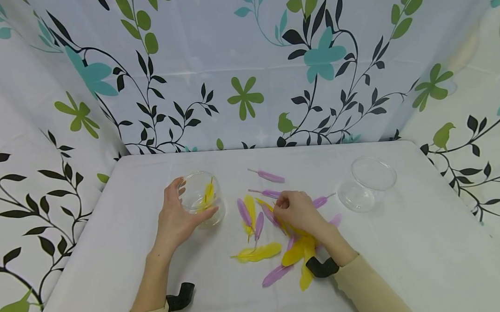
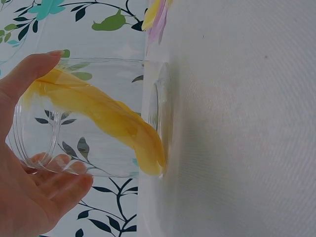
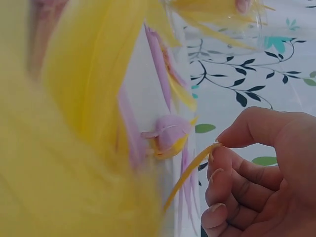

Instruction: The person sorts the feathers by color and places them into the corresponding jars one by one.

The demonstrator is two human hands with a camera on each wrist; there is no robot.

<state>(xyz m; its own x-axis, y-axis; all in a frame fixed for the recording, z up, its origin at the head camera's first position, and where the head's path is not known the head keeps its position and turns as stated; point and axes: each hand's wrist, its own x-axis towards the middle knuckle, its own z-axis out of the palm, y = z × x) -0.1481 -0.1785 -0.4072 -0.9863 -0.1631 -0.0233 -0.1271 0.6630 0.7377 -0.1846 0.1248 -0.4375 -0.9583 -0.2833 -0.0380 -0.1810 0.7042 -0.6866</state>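
See the feather pile [image 1: 294, 252] on the table [image 1: 426, 260], the curtain [image 1: 208, 60] behind it, the right hand [image 1: 296, 212] over it. Find one jar [image 1: 195, 192] left of the pile, feathers [image 1: 208, 194] inside, the left hand [image 1: 179, 222] around it, and a second jar [image 1: 366, 186] right of the pile.

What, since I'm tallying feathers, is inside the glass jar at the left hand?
Yellow feathers lean inside the glass jar; no purple shows. They overlap, covering any underneath, so I can't tell how many.

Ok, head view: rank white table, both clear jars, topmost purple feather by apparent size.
1. White table
2. Left jar and right jar: too alike to rank; left hand partly covers one
3. Topmost purple feather
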